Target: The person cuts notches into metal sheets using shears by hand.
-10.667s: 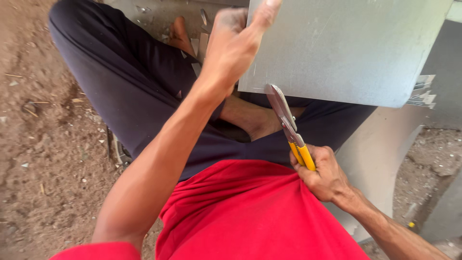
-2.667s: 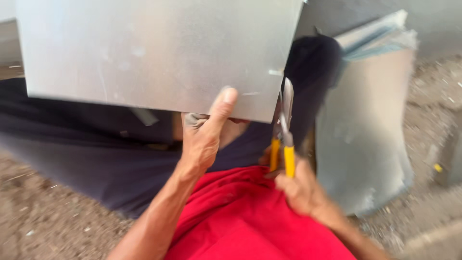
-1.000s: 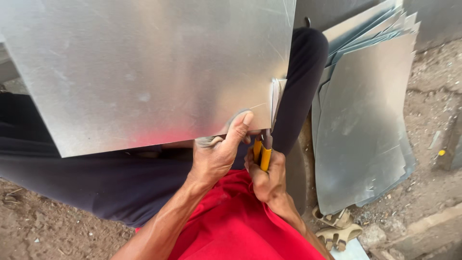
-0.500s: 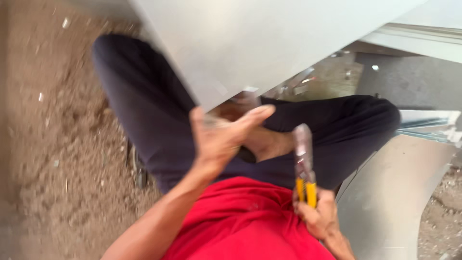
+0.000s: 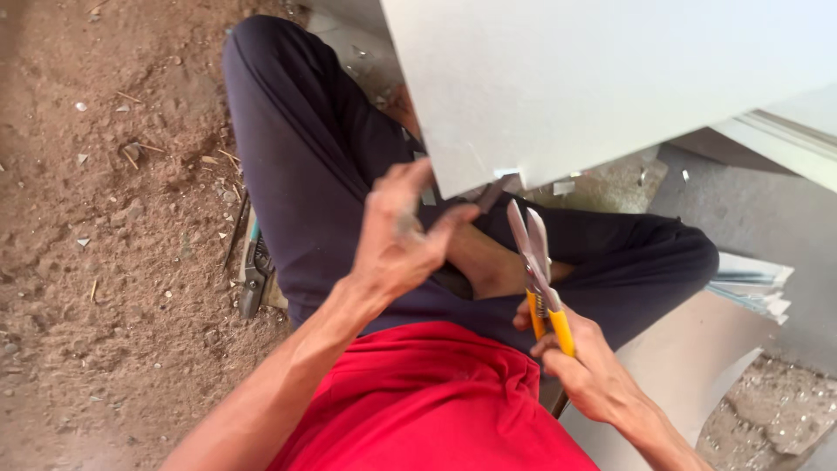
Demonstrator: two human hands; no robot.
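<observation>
Brown dirt ground [image 5: 105, 262], littered with small chips and twigs, spread across the left side, with a grey concrete surface [image 5: 767, 227] at the right. Above it all a large grey metal sheet [image 5: 593, 78] filled the upper right, its lower corner hanging over the person's crossed legs in dark trousers [image 5: 305, 157]. More sheet metal [image 5: 689, 375] lay flat beneath the right knee, near a thin stack of sheets [image 5: 750, 288]. The left hand [image 5: 397, 235] hovered half-open just below the sheet's corner, fingers spread and holding nothing. The right hand [image 5: 580, 366] was wrapped around the yellow handles of tin snips [image 5: 536, 266], blades slightly parted, just under the sheet's edge. A dark hand tool [image 5: 253, 275] lay on the dirt beside the left thigh.
</observation>
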